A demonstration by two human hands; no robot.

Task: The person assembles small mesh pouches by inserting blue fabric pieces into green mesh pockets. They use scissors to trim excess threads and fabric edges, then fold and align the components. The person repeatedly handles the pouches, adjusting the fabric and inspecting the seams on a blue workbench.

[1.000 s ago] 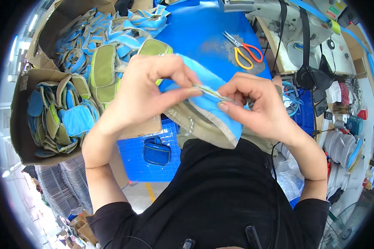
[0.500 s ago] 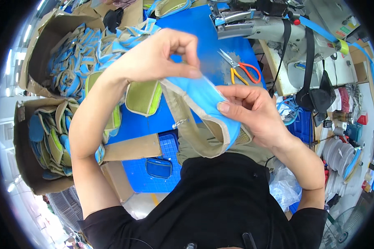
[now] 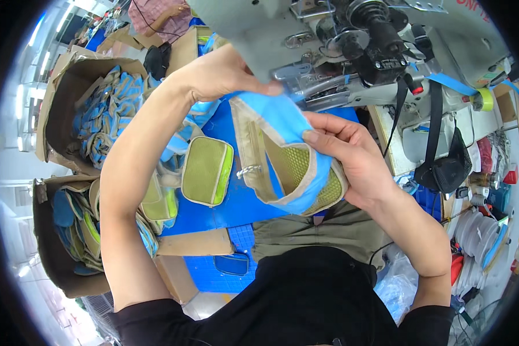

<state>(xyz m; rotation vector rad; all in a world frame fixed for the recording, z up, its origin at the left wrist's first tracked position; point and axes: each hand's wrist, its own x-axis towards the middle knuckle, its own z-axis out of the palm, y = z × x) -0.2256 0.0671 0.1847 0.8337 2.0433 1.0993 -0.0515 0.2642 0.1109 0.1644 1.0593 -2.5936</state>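
Observation:
Between my hands hangs a small zip pouch (image 3: 294,130) with bright blue fabric sides, beige edge binding and a yellow-green mesh panel; its opening gapes toward me. A short whitish twisted cord (image 3: 249,170) sticks out from its beige side. My left hand (image 3: 228,75) grips the pouch's upper end beside the sewing machine head (image 3: 328,52), its fingertips partly hidden by the machine. My right hand (image 3: 354,155) pinches the blue side, thumb on top and fingers behind. A finished-looking green mesh pouch (image 3: 207,171) lies on the blue table, left of the held one.
Cardboard boxes hold blue-beige strips (image 3: 109,112) at the left and green-blue pouch pieces (image 3: 78,222) below them. A cardboard flap (image 3: 195,243) and a dark blue pouch (image 3: 231,264) lie near my lap. Blue tape (image 3: 452,84) runs at the right, above white reels (image 3: 480,235).
The view has shifted, and the sewing machine head now covers the upper middle, hiding the scissors. The pouch sits beside the machine, its opening turned to show more green mesh. Both hands keep their grip.

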